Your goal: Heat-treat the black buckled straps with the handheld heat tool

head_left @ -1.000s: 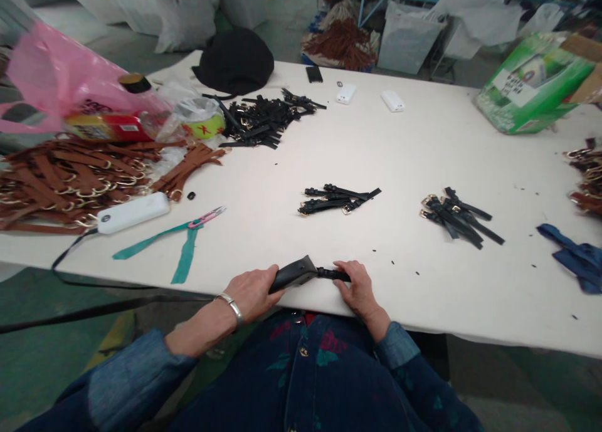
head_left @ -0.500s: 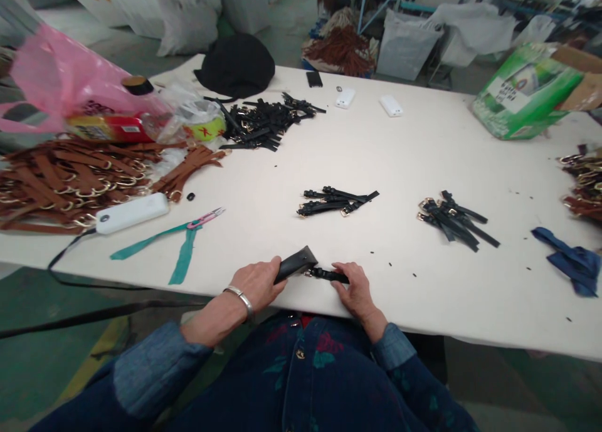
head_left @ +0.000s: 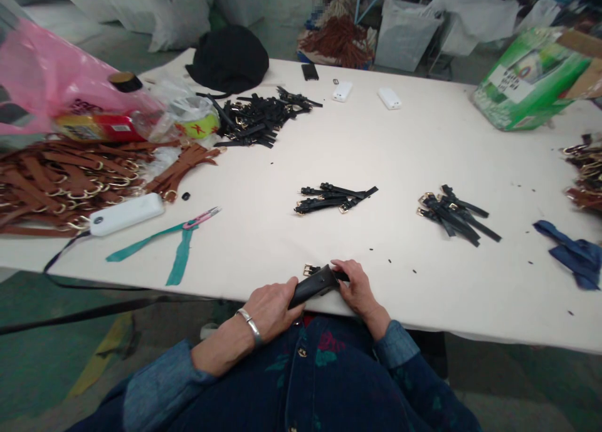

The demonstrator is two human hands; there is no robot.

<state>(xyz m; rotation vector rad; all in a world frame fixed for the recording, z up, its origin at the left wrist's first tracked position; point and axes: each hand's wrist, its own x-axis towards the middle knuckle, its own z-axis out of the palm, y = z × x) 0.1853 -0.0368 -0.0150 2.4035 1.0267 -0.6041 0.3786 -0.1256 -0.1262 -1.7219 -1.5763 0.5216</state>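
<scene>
My left hand [head_left: 275, 303], with a silver bangle at the wrist, is closed around a flat black leather-like piece [head_left: 314, 286], whose kind I cannot make out. Its wide end lies over a short black buckle strap [head_left: 308, 270], against the fingers of my right hand [head_left: 357, 286]. That hand pinches the strap's right part at the table's front edge; the gold buckle shows at the left. Much of the strap is hidden. Beyond my hands lies a small group of black buckle straps [head_left: 329, 200], and another bunch [head_left: 451, 216] is further right.
On the left are pink-handled snips [head_left: 200, 219] with teal cloth strips, a white power bank [head_left: 126, 214] and a heap of brown straps [head_left: 70, 175]. Black straps [head_left: 258, 121] are piled near a black cap [head_left: 230, 59]. Blue cloth [head_left: 571, 256] and a green package [head_left: 529, 84] are at right.
My left hand has moved right with the black piece, which now covers the middle of the strap. The right hand keeps its hold in nearly the same place.
</scene>
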